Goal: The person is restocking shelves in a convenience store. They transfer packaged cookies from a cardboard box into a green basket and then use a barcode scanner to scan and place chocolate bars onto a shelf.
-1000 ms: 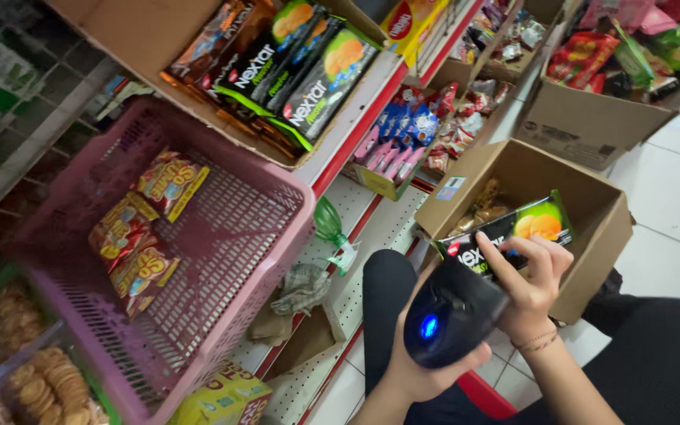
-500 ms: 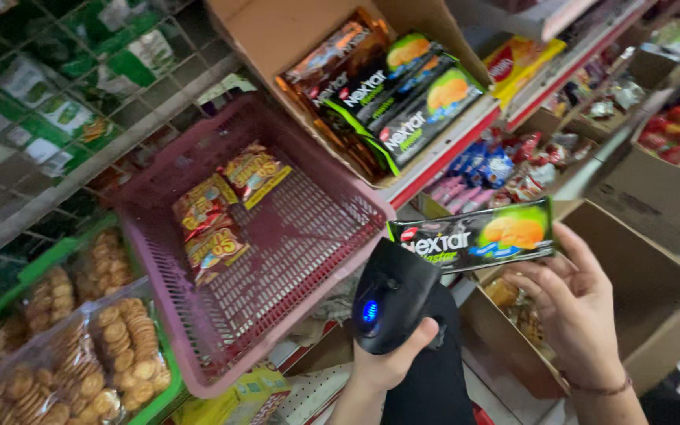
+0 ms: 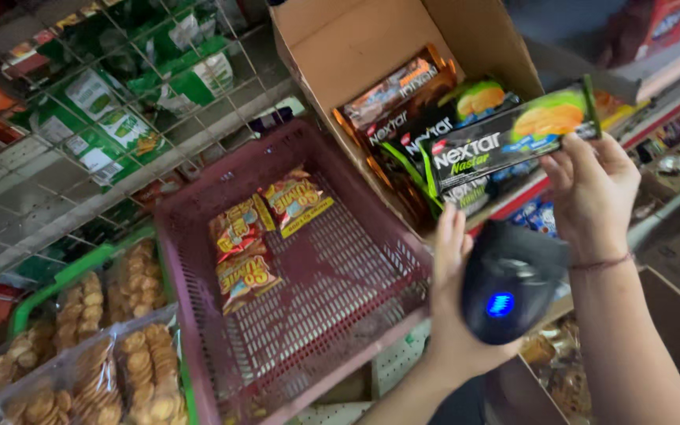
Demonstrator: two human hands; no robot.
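Here, at the far left, clear bags of round biscuits lie in a green tray under a wire rack stacked with green and white packets. Just beside the tray sits a pink plastic basket, its slatted floor carrying three small red and yellow snack packs bunched toward its upper left corner.

Right of the basket, the left hand comes up from below with its fingers curled round a black handheld scanner; a blue light glows on the scanner's face, which points back toward the camera. The fingers lie along the scanner's left side and the palm is behind it.

Above it, an open cardboard box holds several long dark cookie packs standing on edge. The right hand pinches one long black and green cookie pack by its right end, fingertips on its lower edge. The pack stretches leftward from the hand, slightly tilted, in front of the box's open mouth and just above the scanner, apart from it.
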